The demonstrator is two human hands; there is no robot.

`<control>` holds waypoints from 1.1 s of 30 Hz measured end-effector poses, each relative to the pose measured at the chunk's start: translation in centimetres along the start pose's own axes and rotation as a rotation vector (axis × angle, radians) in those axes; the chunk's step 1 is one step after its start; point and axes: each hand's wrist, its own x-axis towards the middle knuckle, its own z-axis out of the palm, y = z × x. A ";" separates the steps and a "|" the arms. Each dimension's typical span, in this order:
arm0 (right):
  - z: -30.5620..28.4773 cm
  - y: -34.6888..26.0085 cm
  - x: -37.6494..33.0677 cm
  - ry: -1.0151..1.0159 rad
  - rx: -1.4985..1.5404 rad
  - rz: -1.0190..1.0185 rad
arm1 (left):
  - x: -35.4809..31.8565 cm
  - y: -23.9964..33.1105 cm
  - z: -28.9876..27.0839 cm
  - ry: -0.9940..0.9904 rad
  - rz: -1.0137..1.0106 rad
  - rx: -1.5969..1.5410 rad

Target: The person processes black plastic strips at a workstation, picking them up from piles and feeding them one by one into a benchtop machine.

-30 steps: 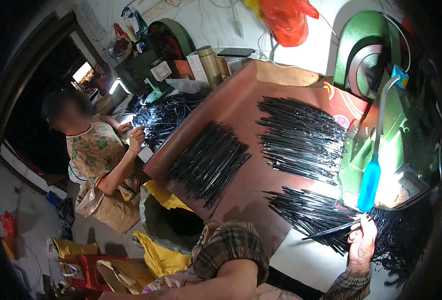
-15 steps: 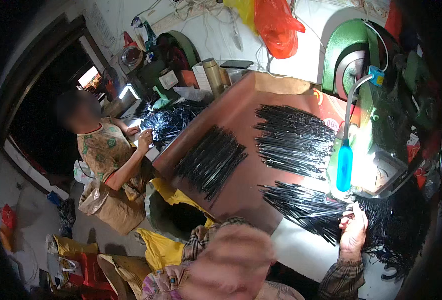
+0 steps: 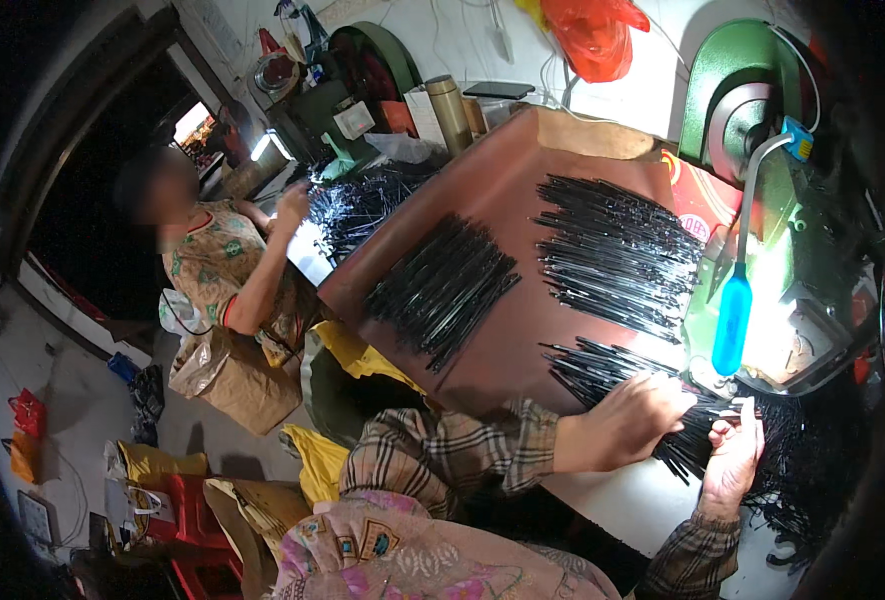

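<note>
My left hand (image 3: 623,424) reaches across the near pile of thin black rods (image 3: 588,372), its fingers curled together close to the rods' right ends. What those fingers hold, if anything, is hidden. Just to the right, my right hand (image 3: 731,462) is closed, fingertips up, on the end of a thin black rod (image 3: 703,408). Above both hands hangs a lit lamp with a blue handle (image 3: 733,320). Beside it stands a green machine (image 3: 808,215). A dark tangle of thin black pieces (image 3: 813,440) lies right of my right hand.
Two more piles of black rods, a far one (image 3: 613,255) and a left one (image 3: 443,285), lie on the brown, raised-edge work surface (image 3: 503,350). A person (image 3: 228,265) works at the left by another black heap (image 3: 363,210). A brown sack (image 3: 238,380) stands nearby.
My left hand has swung from near my body, where it was blurred, up and right to the near rods. My right hand stays by the rod ends. The whole view has shifted slightly.
</note>
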 end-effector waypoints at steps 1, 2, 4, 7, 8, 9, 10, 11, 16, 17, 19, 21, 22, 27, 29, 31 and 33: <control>0.0 -0.1 0.0 0.004 -0.007 0.002 | 0.4 -0.6 0.5 0.002 -0.004 -0.007; 0.1 -0.2 -0.1 0.020 0.009 0.002 | 0.8 -1.2 0.9 0.039 -0.016 -0.046; -0.5 0.0 0.6 0.027 0.036 -0.001 | 2.4 -1.4 -0.2 -0.008 -0.127 -0.152; -1.5 0.3 1.1 0.041 0.060 0.003 | 2.8 -3.2 0.8 0.140 0.041 -0.235; -1.7 0.2 1.2 0.037 0.038 0.016 | 2.5 -3.9 1.1 0.064 -0.028 -0.308; -1.7 0.1 1.2 0.063 0.020 0.012 | 2.3 -4.4 1.5 0.068 -0.028 -0.297; -1.6 0.0 0.8 0.046 0.010 0.011 | 2.1 -4.6 1.6 0.072 -0.028 -0.243; -1.2 -0.1 0.4 0.029 0.002 0.010 | 1.9 -4.7 1.7 0.075 -0.029 -0.188; -0.9 0.6 0.6 0.067 0.019 -0.011 | 1.9 -4.9 2.3 0.201 -0.025 -0.152; -0.9 0.6 0.7 0.066 0.022 -0.011 | 1.8 -4.9 2.3 0.200 -0.023 -0.149; -1.1 0.6 0.9 0.090 0.016 0.013 | 1.6 -4.8 2.5 0.140 -0.071 -0.216; -1.1 0.7 0.7 0.101 0.020 0.005 | 1.5 -4.9 2.7 0.143 -0.038 -0.198; -1.0 0.7 0.6 0.108 0.022 -0.005 | 1.6 -4.8 2.6 0.150 -0.005 -0.179; -1.7 1.3 0.5 -0.048 0.061 -0.013 | 1.3 -4.4 2.7 0.148 -0.125 -0.375; -2.1 1.1 0.0 -0.099 0.078 -0.069 | 1.3 -4.8 3.8 0.134 -0.153 -0.469; -3.0 0.8 1.1 -0.322 0.016 -0.066 | 1.6 -5.8 5.4 0.255 0.101 -0.360; -1.6 1.2 0.8 -0.193 0.036 -0.089 | 1.0 -7.5 5.2 0.237 0.288 0.027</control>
